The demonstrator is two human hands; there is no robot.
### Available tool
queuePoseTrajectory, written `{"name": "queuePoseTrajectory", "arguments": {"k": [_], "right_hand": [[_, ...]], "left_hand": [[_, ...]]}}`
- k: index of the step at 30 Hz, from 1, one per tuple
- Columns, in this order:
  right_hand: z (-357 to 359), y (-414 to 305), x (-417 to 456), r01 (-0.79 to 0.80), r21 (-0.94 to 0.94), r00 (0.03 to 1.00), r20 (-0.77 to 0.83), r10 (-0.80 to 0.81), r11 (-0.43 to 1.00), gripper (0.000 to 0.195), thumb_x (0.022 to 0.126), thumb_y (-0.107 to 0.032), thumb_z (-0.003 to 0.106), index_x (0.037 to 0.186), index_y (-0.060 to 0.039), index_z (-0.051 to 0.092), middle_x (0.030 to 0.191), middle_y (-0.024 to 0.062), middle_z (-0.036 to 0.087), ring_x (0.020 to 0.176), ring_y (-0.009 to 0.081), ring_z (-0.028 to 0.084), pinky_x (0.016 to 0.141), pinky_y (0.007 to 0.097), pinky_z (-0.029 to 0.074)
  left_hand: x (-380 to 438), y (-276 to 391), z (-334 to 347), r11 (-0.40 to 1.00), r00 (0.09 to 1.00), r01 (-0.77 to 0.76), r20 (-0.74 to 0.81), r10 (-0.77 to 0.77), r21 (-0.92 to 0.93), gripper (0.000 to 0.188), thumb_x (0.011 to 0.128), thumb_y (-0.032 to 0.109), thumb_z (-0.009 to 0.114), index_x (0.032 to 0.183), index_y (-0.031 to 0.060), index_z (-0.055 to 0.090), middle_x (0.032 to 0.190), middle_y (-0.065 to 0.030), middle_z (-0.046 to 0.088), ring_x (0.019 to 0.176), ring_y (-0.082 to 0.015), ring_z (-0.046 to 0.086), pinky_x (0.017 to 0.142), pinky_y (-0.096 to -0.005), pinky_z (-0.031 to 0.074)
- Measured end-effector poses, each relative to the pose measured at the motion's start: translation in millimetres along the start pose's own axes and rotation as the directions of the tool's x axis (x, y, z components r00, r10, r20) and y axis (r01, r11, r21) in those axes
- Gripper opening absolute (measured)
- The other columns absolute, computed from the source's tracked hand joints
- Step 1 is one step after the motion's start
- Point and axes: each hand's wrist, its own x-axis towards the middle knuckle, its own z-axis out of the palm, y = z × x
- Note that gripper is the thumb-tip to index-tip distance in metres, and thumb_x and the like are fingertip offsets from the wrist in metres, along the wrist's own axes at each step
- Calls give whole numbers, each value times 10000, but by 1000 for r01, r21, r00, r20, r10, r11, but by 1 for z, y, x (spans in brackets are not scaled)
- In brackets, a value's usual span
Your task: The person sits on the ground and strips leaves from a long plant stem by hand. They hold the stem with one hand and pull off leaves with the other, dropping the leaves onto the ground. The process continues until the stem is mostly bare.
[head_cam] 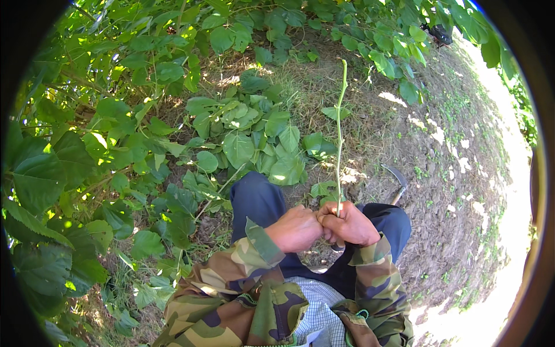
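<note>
A long, pale green stem (339, 139), stripped of leaves, stands nearly upright from my right hand (349, 223), whose thumb and fingers close on its lower part. My left hand (297, 227) is curled against the right one, fingertips meeting in front of my lap. Its palm side is turned away, so whatever it may hold is hidden. Beyond my knees lies a heap of broad green leaves (256, 134) on the ground. A sickle (398, 180) with a curved metal blade lies just past my right knee, its handle partly hidden by the knee.
Dense leafy branches (99, 143) crowd the left side and hang over the top. A thin cut stick (221, 191) slants beside my left knee. Bare soil (451, 173) with sparse weeds stretches to the right. A dark object (440, 34), too small to identify, sits at the upper right.
</note>
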Motion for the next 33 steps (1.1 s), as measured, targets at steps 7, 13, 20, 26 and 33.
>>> {"name": "queuePoseTrajectory", "arguments": {"k": [7,13,20,26,33], "right_hand": [[-2,2,2,4,-190,999,36,3,982,172,904,-156,640,815,-10,621,621,42,605,533,96,593,437,235,452],[-7,8,4,-60,25,993,103,57,998,176,883,-150,641,797,4,638,610,47,604,537,108,587,489,252,477],[-8,8,4,-42,-69,997,66,47,997,153,898,-143,635,853,3,643,635,44,619,550,104,609,471,235,477],[-10,4,3,-79,-153,991,93,94,985,167,895,-155,651,855,7,646,639,48,628,550,107,614,473,238,479],[-16,9,6,-76,-61,984,154,84,995,158,876,-127,584,868,22,636,665,89,646,555,145,630,508,265,509]], "left_hand": [[1,2,5,1000,1000,16,-24,-15,20,94,757,103,590,818,78,657,781,-143,655,763,-325,656,661,-447,508],[0,-2,14,999,997,-30,77,28,29,119,746,105,598,845,101,666,831,-93,669,792,-309,661,683,-426,515],[-1,0,11,999,999,-9,46,8,37,159,751,97,598,897,102,658,840,-95,671,792,-308,663,694,-432,517],[1,-3,17,999,998,-37,41,38,-12,153,768,107,583,901,91,657,854,-94,673,783,-306,666,690,-431,521],[1,-3,16,998,985,-30,173,19,62,145,739,118,601,865,85,666,835,-94,673,757,-305,668,664,-431,522]]}}
